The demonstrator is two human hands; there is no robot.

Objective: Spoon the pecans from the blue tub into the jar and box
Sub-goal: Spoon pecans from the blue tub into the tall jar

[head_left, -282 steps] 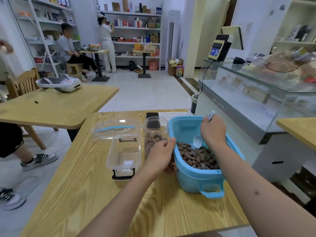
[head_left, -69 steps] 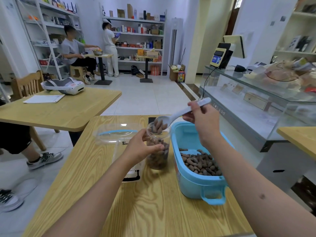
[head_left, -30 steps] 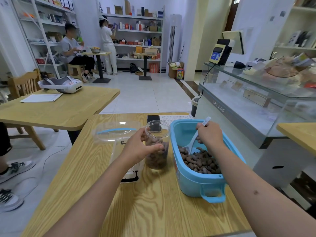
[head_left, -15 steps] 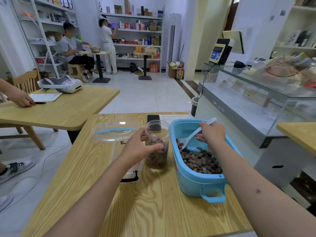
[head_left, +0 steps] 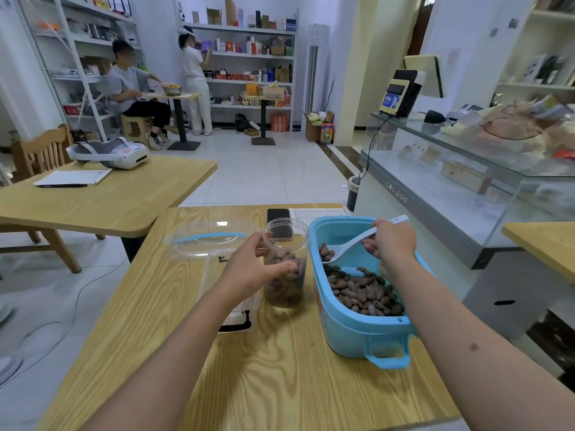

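— What have the hands got?
— Left hand (head_left: 249, 269) wraps the jar (head_left: 285, 262) on the table (head_left: 280, 368); right hand (head_left: 392, 241) pinches a white spoon (head_left: 348, 245) above the blue tub (head_left: 357, 328), carrying maybe two pecans (head_left: 326, 251).

Blue tub (head_left: 345, 331) — brown pecans (head_left: 362, 290); white spoon (head_left: 357, 242); wood-grain table (head_left: 280, 384).

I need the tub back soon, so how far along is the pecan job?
Jar roughly half full, gripped by the left hand. Right hand lifts a loaded spoon above the blue tub. Clear box looks empty; many pecans remain.
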